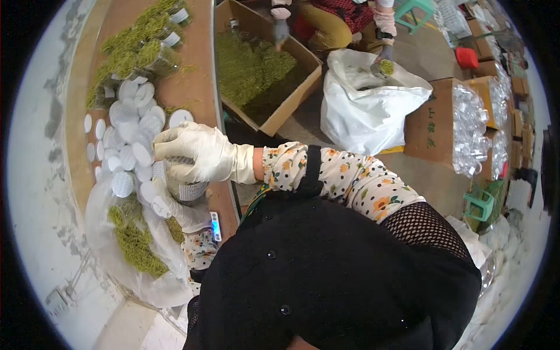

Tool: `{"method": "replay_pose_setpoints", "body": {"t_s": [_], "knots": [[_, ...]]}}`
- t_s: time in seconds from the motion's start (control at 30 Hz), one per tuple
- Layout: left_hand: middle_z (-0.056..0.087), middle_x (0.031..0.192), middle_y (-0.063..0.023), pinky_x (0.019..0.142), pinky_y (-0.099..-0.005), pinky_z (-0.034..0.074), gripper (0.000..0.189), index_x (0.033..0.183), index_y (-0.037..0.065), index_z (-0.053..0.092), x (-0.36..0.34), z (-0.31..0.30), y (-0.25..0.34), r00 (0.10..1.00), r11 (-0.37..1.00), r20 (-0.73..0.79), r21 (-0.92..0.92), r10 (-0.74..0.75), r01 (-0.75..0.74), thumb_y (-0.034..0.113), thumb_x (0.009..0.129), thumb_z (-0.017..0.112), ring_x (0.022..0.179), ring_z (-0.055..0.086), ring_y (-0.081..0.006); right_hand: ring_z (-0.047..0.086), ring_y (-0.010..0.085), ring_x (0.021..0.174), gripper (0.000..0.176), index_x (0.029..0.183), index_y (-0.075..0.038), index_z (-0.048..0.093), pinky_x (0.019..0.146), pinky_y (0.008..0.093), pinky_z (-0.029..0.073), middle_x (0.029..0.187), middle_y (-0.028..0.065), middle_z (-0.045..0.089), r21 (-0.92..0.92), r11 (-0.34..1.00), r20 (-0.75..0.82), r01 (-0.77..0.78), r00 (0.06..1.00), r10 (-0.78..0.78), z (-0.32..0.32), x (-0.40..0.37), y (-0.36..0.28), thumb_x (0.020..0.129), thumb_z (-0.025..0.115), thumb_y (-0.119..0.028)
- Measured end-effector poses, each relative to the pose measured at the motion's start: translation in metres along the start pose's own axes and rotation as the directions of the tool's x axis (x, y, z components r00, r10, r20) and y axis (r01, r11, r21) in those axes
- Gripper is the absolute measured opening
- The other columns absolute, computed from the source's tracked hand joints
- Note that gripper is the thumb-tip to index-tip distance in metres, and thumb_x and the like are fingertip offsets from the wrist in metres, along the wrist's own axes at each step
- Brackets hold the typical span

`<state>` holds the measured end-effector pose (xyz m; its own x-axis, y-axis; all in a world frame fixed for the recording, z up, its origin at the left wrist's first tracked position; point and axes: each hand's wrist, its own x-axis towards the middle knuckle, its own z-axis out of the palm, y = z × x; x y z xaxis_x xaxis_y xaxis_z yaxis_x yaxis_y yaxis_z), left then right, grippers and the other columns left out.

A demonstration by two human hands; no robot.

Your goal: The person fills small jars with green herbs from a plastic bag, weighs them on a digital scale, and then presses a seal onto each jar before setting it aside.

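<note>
My right hand (195,151), in a pale glove, curls over the heap of white round discs (142,153); its fingers are closed, and what they grip is hidden. Just below it, my left hand (181,211), also gloved, has bent fingers around something partly covered. A grey ribbed edge shows between the two hands, too hidden to name. Green stringy plant material (137,242) lies in a clear plastic bag (102,219) beside my left hand. Several clear jars (157,56) with white labels and more green strands stand farther up the table (189,93).
An open cardboard box (294,96) holds green material. Near it, a co-worker's gloved hand (383,58) holds green strands over a white sack (361,116). A carton (431,119), bagged clear containers (469,128) and green stools (478,204) stand right.
</note>
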<state>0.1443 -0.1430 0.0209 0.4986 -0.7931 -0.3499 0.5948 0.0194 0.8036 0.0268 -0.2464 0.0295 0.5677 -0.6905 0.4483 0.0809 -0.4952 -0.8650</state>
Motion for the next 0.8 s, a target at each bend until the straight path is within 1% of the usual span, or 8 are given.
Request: {"method": "replay_pose_setpoints", "body": {"t_s": [0.1,0.3,0.4,0.5,0.6,0.7,0.8], "knots": [[0.06,0.114,-0.0077,0.056,-0.0349,0.052,0.064,0.13,0.011,0.052,-0.004,-0.001,0.001,1.0,1.0,-0.015,-0.005,0.012,-0.012,0.058,0.087,0.06,0.088,0.063,-0.0239,0.058,0.0335,0.104,0.031,0.105,-0.01,0.068,0.092,0.0419,0.047,0.117,0.0107,0.063,0.07,0.997,0.021,-0.011,1.0,0.01,-0.002,0.001,-0.004,0.076,0.063,-0.019],[0.06,0.113,-0.0079,0.057,-0.0353,0.053,0.064,0.129,0.01,0.052,-0.008,-0.007,0.005,0.998,0.999,-0.051,-0.014,0.041,-0.042,0.058,0.087,0.06,0.088,0.063,-0.0238,0.059,0.0339,0.102,0.03,0.104,-0.007,0.069,0.09,0.0418,0.048,0.113,0.0124,0.065,0.126,0.992,0.002,0.033,0.999,-0.033,0.005,0.006,-0.005,0.075,0.064,-0.016],[0.06,0.113,-0.008,0.057,-0.0355,0.053,0.065,0.129,0.01,0.052,-0.012,-0.009,0.006,0.995,0.998,-0.074,-0.016,0.061,-0.063,0.058,0.087,0.06,0.087,0.063,-0.0237,0.06,0.0338,0.1,0.029,0.102,-0.007,0.069,0.088,0.0418,0.049,0.112,0.0111,0.065,0.208,0.978,0.066,0.028,0.997,-0.043,0.011,0.011,-0.001,0.075,0.064,-0.016],[0.06,0.113,-0.0081,0.058,-0.0356,0.053,0.065,0.129,0.01,0.052,-0.014,-0.014,0.012,0.991,0.996,-0.1,-0.01,0.085,-0.086,0.058,0.087,0.06,0.087,0.063,-0.0236,0.062,0.0345,0.095,0.026,0.099,-0.008,0.069,0.083,0.0419,0.05,0.109,0.0116,0.067,0.108,0.991,0.036,0.076,0.996,-0.08,0.011,0.017,-0.014,0.075,0.063,-0.015],[0.06,0.113,-0.0081,0.058,-0.0358,0.053,0.065,0.129,0.009,0.052,-0.033,-0.013,0.014,0.984,0.993,-0.136,-0.002,0.115,-0.116,0.058,0.087,0.06,0.086,0.063,-0.0235,0.063,0.0347,0.09,0.023,0.095,-0.008,0.069,0.079,0.0419,0.05,0.104,0.012,0.067,0.104,0.979,-0.001,0.174,0.985,-0.175,0.009,0.013,-0.028,0.074,0.063,-0.016],[0.06,0.112,-0.0082,0.059,-0.036,0.053,0.065,0.129,0.009,0.052,-0.042,-0.018,0.017,0.972,0.99,-0.19,0.017,0.142,-0.141,0.059,0.087,0.06,0.086,0.063,-0.0234,0.064,0.0338,0.088,0.022,0.094,-0.009,0.068,0.077,0.0417,0.051,0.1,0.0116,0.068,0.13,0.963,-0.013,0.234,0.972,-0.235,0.018,0.017,-0.032,0.075,0.063,-0.017],[0.06,0.112,-0.0083,0.059,-0.0362,0.053,0.065,0.128,0.009,0.053,-0.051,-0.015,0.016,0.954,0.986,-0.25,0.034,0.168,-0.165,0.059,0.087,0.06,0.086,0.063,-0.0233,0.063,0.0331,0.088,0.021,0.093,-0.009,0.069,0.077,0.0416,0.051,0.099,0.0101,0.068,0.153,0.974,0.075,0.166,0.981,-0.179,0.014,0.015,-0.041,0.075,0.063,-0.017]]}}
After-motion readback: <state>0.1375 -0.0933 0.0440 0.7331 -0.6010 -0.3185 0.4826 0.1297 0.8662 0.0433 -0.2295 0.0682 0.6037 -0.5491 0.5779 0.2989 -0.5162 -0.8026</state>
